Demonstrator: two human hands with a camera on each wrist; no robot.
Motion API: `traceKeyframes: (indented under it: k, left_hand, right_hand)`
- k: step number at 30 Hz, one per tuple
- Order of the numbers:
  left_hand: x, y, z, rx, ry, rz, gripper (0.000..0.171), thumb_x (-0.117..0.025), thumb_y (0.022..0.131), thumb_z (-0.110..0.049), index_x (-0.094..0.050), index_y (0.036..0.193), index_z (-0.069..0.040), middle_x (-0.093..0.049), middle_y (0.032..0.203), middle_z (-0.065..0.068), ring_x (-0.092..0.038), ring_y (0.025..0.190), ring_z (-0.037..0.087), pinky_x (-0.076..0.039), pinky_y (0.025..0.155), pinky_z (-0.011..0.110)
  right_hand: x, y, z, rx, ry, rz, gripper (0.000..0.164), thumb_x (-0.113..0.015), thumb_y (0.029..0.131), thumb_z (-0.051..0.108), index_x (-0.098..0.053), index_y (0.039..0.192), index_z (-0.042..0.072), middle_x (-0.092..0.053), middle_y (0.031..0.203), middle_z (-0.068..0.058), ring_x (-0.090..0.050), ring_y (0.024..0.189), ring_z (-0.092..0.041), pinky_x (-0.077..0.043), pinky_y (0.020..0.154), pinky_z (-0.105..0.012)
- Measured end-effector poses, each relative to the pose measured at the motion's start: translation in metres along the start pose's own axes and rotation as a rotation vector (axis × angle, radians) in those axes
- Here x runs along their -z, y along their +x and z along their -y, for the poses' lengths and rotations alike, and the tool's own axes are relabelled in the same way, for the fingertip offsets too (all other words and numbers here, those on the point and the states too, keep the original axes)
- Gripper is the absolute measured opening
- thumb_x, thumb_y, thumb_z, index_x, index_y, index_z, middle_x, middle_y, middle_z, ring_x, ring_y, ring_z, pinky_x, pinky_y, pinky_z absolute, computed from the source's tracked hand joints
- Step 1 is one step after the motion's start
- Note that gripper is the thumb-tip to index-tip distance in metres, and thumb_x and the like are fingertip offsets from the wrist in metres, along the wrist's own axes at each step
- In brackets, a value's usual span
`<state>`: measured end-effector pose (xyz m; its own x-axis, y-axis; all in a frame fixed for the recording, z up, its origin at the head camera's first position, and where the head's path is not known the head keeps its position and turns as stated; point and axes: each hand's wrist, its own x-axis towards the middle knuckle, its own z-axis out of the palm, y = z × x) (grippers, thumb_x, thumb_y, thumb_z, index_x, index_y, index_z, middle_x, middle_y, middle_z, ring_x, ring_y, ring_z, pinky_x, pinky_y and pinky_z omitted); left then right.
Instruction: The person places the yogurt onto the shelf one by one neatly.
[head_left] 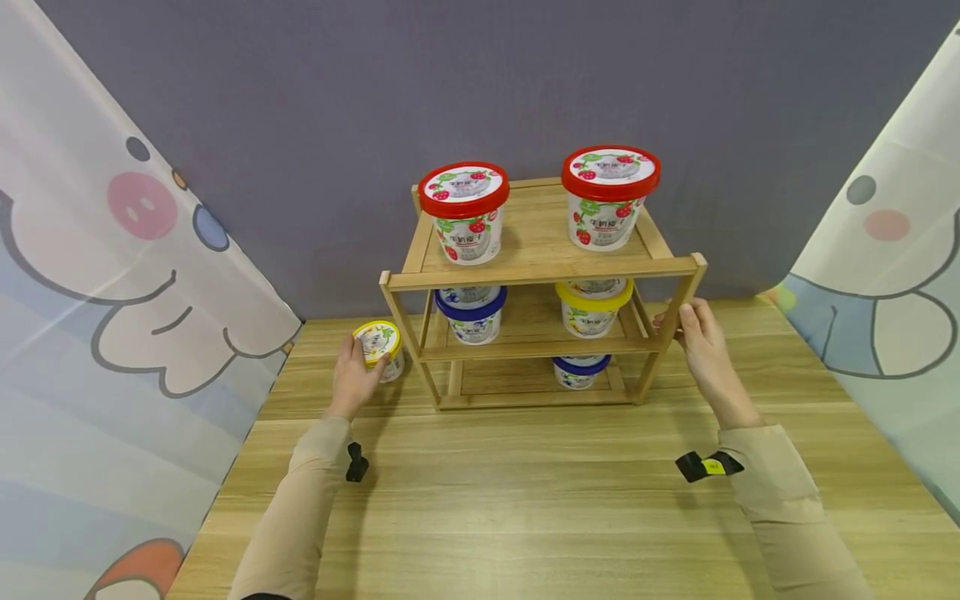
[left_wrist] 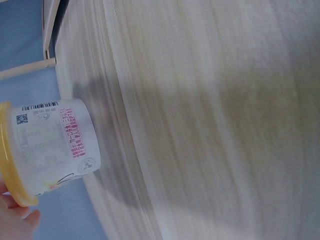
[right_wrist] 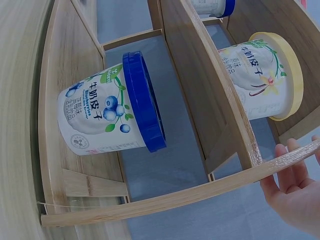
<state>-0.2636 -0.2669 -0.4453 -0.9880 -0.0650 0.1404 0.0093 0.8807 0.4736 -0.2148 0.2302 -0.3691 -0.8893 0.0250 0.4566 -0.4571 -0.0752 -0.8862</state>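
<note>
My left hand [head_left: 356, 379] holds a white tub with a yellow lid [head_left: 377, 342] by its lid, left of a wooden shelf rack [head_left: 540, 268]. Printed text and a barcode show on that tub [left_wrist: 52, 145] in the left wrist view. Whether its base touches the table cannot be told. My right hand [head_left: 701, 342] grips the rack's right front post, its fingers [right_wrist: 287, 175] partly round the wood. On the top board stand two red-lidded tubs, one left [head_left: 467, 212] and one right [head_left: 609, 197]. The middle board bears a blue-lidded tub [head_left: 474, 321] and a yellow-lidded tub [head_left: 588, 312].
A blue-lidded blueberry tub [right_wrist: 100, 112] stands on the rack's bottom board, at its right. Behind the rack rises a grey wall panel [head_left: 337, 125]. Cartoon-printed curtains [head_left: 67, 167] flank the wooden table [head_left: 510, 500] on both sides.
</note>
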Motion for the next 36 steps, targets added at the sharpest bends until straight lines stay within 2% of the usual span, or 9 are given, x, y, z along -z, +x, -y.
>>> traceKeyframes:
  k: [6, 12, 16, 19, 21, 25, 28, 33, 36]
  left_hand:
    - [-0.003, -0.001, -0.005, -0.028, 0.096, -0.092, 0.076, -0.054, 0.085, -0.039, -0.029, 0.126, 0.019, -0.02, 0.135, 0.033, -0.021, 0.123, 0.045, -0.023, 0.1, 0.052]
    - [-0.006, -0.004, -0.013, -0.054, 0.214, -0.175, 0.075, -0.057, 0.083, -0.042, -0.039, 0.116, 0.023, -0.034, 0.12, 0.036, -0.032, 0.114, 0.046, -0.031, 0.095, 0.052]
    - [-0.009, -0.004, -0.021, -0.045, 0.323, -0.243, 0.073, -0.057, 0.081, -0.048, -0.048, 0.1, 0.022, -0.044, 0.101, 0.032, -0.044, 0.094, 0.041, -0.041, 0.08, 0.046]
    - [-0.011, -0.004, -0.027, -0.008, 0.39, -0.273, 0.073, -0.056, 0.079, -0.052, -0.051, 0.092, 0.02, -0.046, 0.091, 0.028, -0.045, 0.083, 0.036, -0.042, 0.07, 0.042]
    - [-0.012, -0.004, -0.031, 0.009, 0.402, -0.29, 0.073, -0.057, 0.079, -0.052, -0.051, 0.091, 0.019, -0.047, 0.088, 0.028, -0.045, 0.082, 0.036, -0.042, 0.07, 0.042]
    - [-0.015, -0.007, -0.031, 0.041, 0.316, -0.323, 0.076, -0.059, 0.078, -0.051, -0.043, 0.108, 0.017, -0.043, 0.102, 0.031, -0.042, 0.094, 0.04, -0.038, 0.075, 0.046]
    - [-0.015, -0.008, -0.025, 0.01, 0.198, -0.319, 0.077, -0.06, 0.08, -0.046, -0.034, 0.123, 0.013, -0.032, 0.122, 0.035, -0.032, 0.111, 0.044, -0.03, 0.087, 0.052]
    - [-0.008, -0.006, -0.008, -0.089, 0.008, -0.19, 0.068, -0.057, 0.085, -0.033, -0.028, 0.131, 0.007, -0.012, 0.137, 0.032, -0.016, 0.124, 0.046, -0.012, 0.098, 0.057]
    - [-0.003, -0.005, 0.002, -0.114, -0.032, -0.089, 0.065, -0.054, 0.087, -0.031, -0.026, 0.133, 0.006, -0.009, 0.14, 0.03, -0.012, 0.125, 0.047, -0.009, 0.099, 0.058]
  right_hand:
    - [0.001, 0.0, -0.002, 0.001, -0.008, -0.002, 0.021, -0.035, 0.095, 0.023, -0.046, 0.104, 0.008, -0.054, 0.089, -0.001, -0.054, 0.085, -0.009, -0.042, 0.077, -0.015]
    - [0.001, 0.0, -0.002, -0.004, -0.018, -0.006, 0.018, -0.035, 0.095, 0.025, -0.045, 0.101, 0.011, -0.055, 0.089, -0.001, -0.054, 0.085, -0.009, -0.042, 0.077, -0.016]
    - [0.001, 0.0, -0.001, -0.014, -0.029, 0.005, 0.023, -0.035, 0.095, 0.024, -0.044, 0.103, 0.005, -0.055, 0.089, -0.002, -0.054, 0.086, -0.01, -0.041, 0.078, -0.016]
    - [0.001, -0.001, 0.0, -0.015, -0.036, 0.01, 0.025, -0.034, 0.096, 0.023, -0.043, 0.104, 0.001, -0.056, 0.089, -0.002, -0.053, 0.087, -0.011, -0.041, 0.078, -0.017]
    - [0.0, -0.001, 0.0, -0.012, -0.031, 0.007, 0.022, -0.034, 0.095, 0.022, -0.045, 0.104, 0.005, -0.057, 0.088, -0.002, -0.053, 0.087, -0.01, -0.041, 0.077, -0.017]
    - [0.0, -0.001, 0.0, -0.01, -0.023, -0.003, 0.018, -0.035, 0.095, 0.023, -0.047, 0.102, 0.011, -0.056, 0.088, -0.002, -0.054, 0.085, -0.01, -0.042, 0.076, -0.016]
    - [0.0, -0.001, 0.001, -0.007, -0.021, -0.005, 0.017, -0.035, 0.095, 0.023, -0.047, 0.102, 0.013, -0.056, 0.089, -0.002, -0.054, 0.085, -0.01, -0.042, 0.076, -0.015]
    - [0.0, -0.001, 0.0, -0.006, -0.022, -0.003, 0.017, -0.035, 0.095, 0.023, -0.047, 0.101, 0.014, -0.056, 0.088, -0.002, -0.054, 0.085, -0.01, -0.042, 0.076, -0.016]
    - [0.0, -0.001, 0.0, -0.004, -0.023, -0.005, 0.019, -0.035, 0.095, 0.023, -0.047, 0.102, 0.009, -0.057, 0.088, -0.002, -0.054, 0.085, -0.011, -0.042, 0.075, -0.016]
